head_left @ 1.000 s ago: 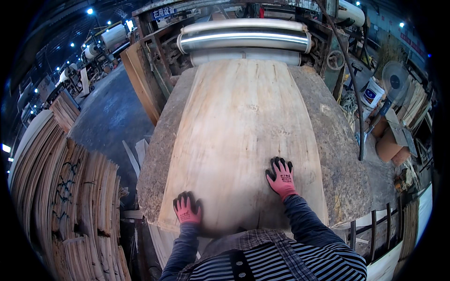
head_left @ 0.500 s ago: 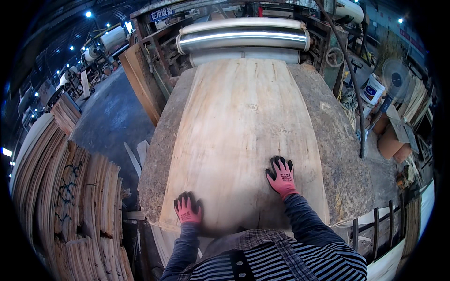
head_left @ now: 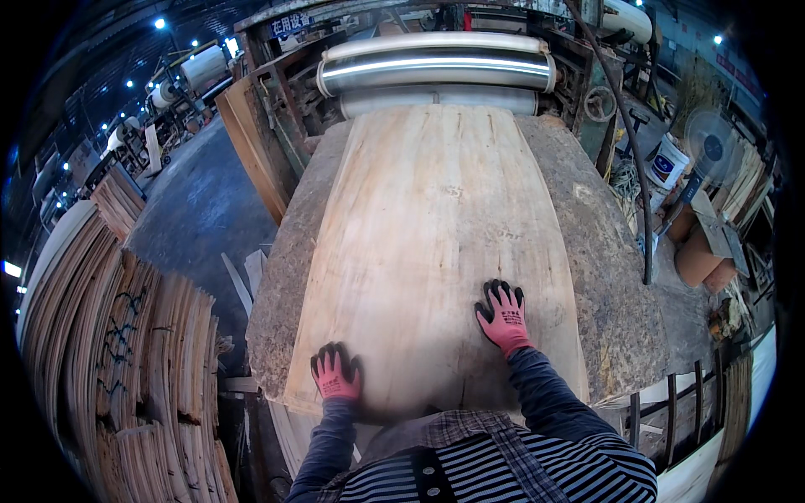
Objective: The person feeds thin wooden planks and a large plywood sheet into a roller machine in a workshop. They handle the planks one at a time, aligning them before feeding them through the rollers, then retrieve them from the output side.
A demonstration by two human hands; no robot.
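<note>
A wide, pale wood veneer sheet (head_left: 428, 226) lies flat on a rough, speckled worktable (head_left: 608, 277). Its far edge reaches close to the rollers of a machine. My left hand (head_left: 335, 374), in a pink glove with black fingertips, rests on the sheet's near left part, fingers spread. Farther forward and to the right, my right hand (head_left: 505, 317) wears a matching glove and lies flat on the sheet, fingers apart. Neither hand grasps anything. Beyond the sheet sit a shiny metal roller (head_left: 436, 74) and a paler lower roller (head_left: 436, 100).
Tall stacks of veneer (head_left: 151, 369) stand at the left. A wooden board (head_left: 256, 151) leans against the machine frame. To the right are a dark slanting pole (head_left: 633, 142), a handwheel (head_left: 599, 103), a white bucket (head_left: 668, 162), a fan (head_left: 713, 148) and a metal rack (head_left: 671, 411).
</note>
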